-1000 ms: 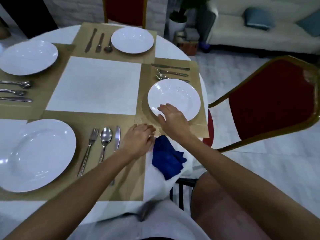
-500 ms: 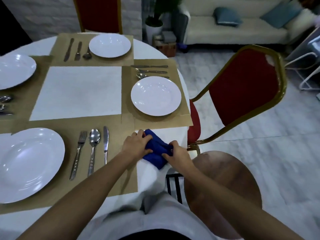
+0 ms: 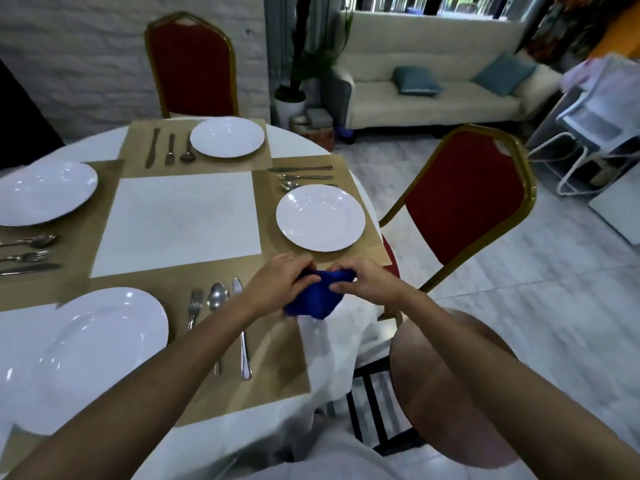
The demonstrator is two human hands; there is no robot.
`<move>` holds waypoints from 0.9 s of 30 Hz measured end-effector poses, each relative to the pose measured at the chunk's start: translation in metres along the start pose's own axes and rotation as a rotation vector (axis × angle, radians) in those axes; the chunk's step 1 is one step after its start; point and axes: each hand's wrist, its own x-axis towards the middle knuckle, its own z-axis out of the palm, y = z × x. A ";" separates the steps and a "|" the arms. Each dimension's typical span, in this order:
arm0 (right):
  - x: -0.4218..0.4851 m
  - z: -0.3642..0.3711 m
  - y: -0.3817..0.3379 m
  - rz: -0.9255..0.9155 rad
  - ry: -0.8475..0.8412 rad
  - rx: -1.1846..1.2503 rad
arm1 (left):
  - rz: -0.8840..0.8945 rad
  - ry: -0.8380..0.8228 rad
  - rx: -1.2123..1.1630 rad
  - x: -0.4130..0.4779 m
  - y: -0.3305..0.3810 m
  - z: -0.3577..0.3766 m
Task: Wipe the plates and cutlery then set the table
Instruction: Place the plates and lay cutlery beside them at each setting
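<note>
The deep blue fabric cloth (image 3: 313, 299) is plain, at the near right edge of the round table's white tablecloth (image 3: 332, 344). On that tablecloth lie tan-brown paper placemats (image 3: 277, 368), glossy round white plates (image 3: 320, 218) and shiny silver metal cutlery (image 3: 217, 295). Right of the tablecloth stands a red-padded chair with a gold frame (image 3: 464, 199). Beyond the tablecloth, a cream sofa (image 3: 433, 109) bears teal cushions (image 3: 415, 81).

plate (image 3: 320, 218) on placemat (image 3: 367, 202), cutlery (image 3: 301, 176) behind, chair (image 3: 464, 199) right

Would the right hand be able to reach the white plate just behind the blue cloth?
Probably yes. The right hand is close to that plate with only bare placemat between, though it grips the blue cloth with the left hand.
</note>
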 end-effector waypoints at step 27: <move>-0.189 -0.069 0.121 0.562 0.749 0.206 | -0.465 -0.237 -0.676 0.038 0.140 0.133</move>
